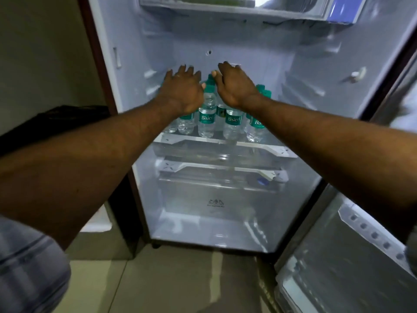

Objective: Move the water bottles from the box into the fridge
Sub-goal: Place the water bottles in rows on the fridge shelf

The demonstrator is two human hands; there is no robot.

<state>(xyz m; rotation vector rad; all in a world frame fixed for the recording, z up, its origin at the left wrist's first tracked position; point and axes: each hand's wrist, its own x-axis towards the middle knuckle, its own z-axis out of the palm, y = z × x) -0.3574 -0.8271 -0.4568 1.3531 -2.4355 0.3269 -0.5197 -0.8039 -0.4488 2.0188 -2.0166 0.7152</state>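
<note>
The left hand [182, 90] and right hand [235, 86], fingers spread, rest atop water bottles [206, 119] on the fridge shelf [255, 144].

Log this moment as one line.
stage: arranging bottles | left hand: on bottle tops | right hand: on bottle tops | water bottles: upright on glass shelf | fridge: door open | box: not in view

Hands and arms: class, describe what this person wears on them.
The left hand and right hand are ungloved, forearms bare, no watch. A thin ring seems to sit on a left finger. A grey-blue short sleeve covers the left upper arm.
</note>
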